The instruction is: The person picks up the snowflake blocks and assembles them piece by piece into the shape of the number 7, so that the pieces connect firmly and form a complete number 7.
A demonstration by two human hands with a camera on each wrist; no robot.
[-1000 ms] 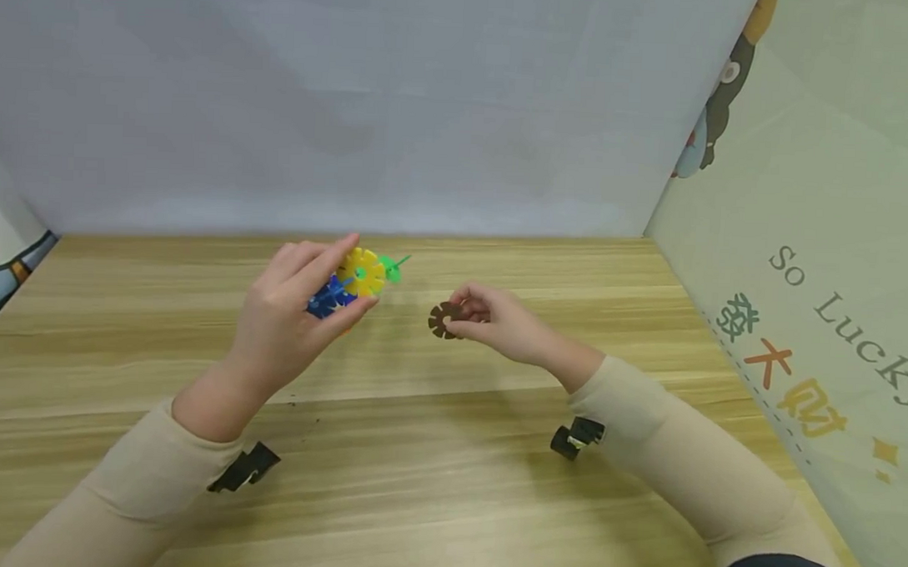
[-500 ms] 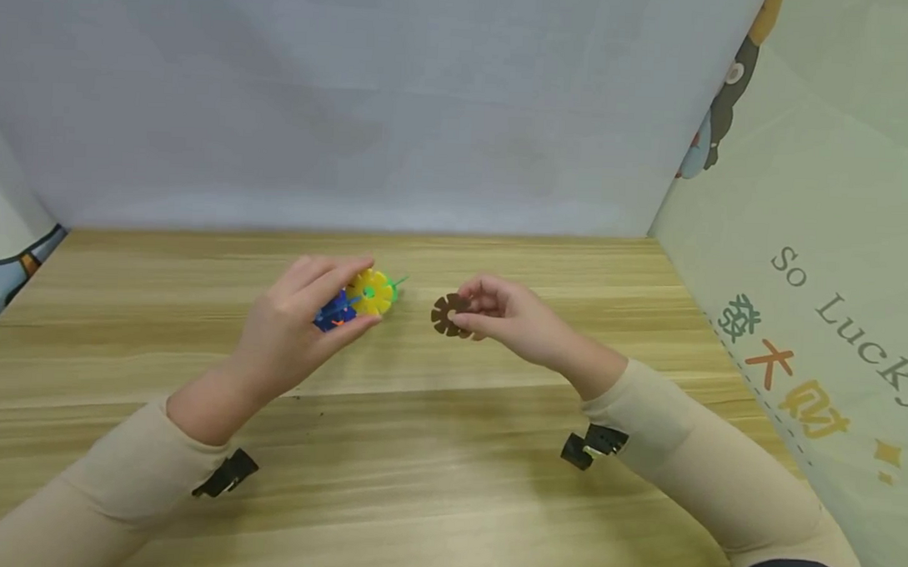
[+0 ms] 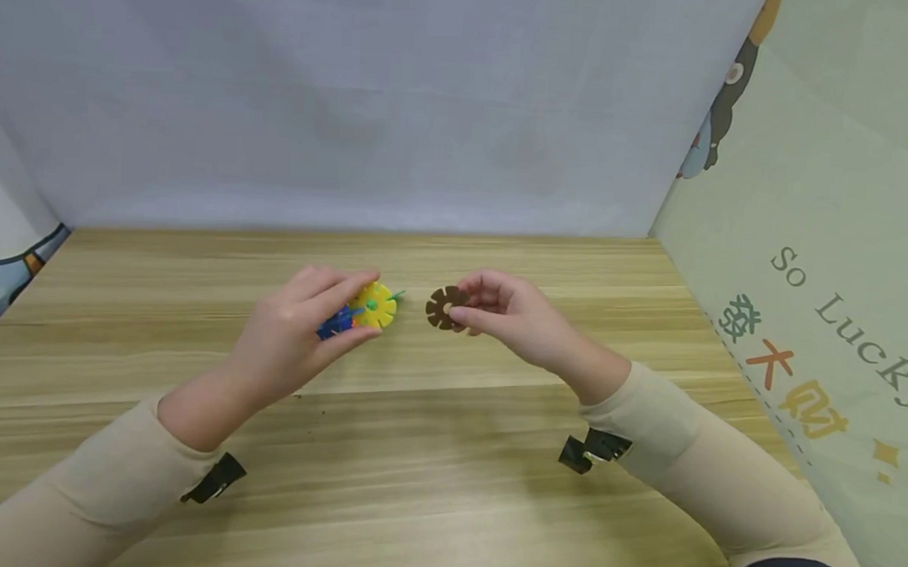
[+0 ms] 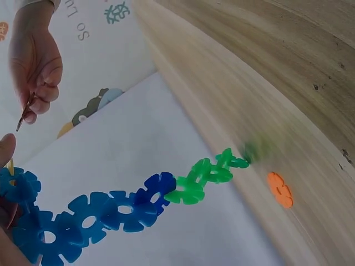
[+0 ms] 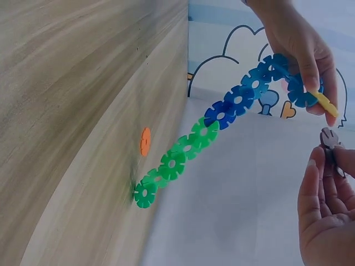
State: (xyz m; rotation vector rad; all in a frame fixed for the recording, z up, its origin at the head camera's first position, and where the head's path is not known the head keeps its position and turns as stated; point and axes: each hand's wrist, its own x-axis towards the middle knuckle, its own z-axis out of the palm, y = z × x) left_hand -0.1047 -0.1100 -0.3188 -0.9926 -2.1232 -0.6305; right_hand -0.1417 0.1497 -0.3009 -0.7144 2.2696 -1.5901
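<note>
My left hand [image 3: 354, 307] grips a chain of snowflake discs by its yellow end disc [image 3: 375, 305], between thumb and fingers. In the right wrist view the chain [image 5: 222, 116] hangs from that hand in blue, then green discs, down to the table by the wall. My right hand [image 3: 461, 304] pinches a single brown notched disc [image 3: 443, 307] just right of the yellow disc, a small gap apart. The brown disc [image 5: 331, 138] shows edge-on above my right fingers [image 5: 324, 205]. An orange disc [image 4: 280, 189] lies flat on the wood near the chain's green end [image 4: 230, 160].
The wooden table [image 3: 432, 483] is walled by a grey backdrop [image 3: 355, 105] behind and a pale green printed panel [image 3: 822, 288] at the right. Black wrist camera mounts [image 3: 591, 449] sit under both sleeves.
My left hand has lowered with the chain and shifted a little right. The right hand has raised the brown disc slightly, so the gap between brown and yellow discs is narrower.
</note>
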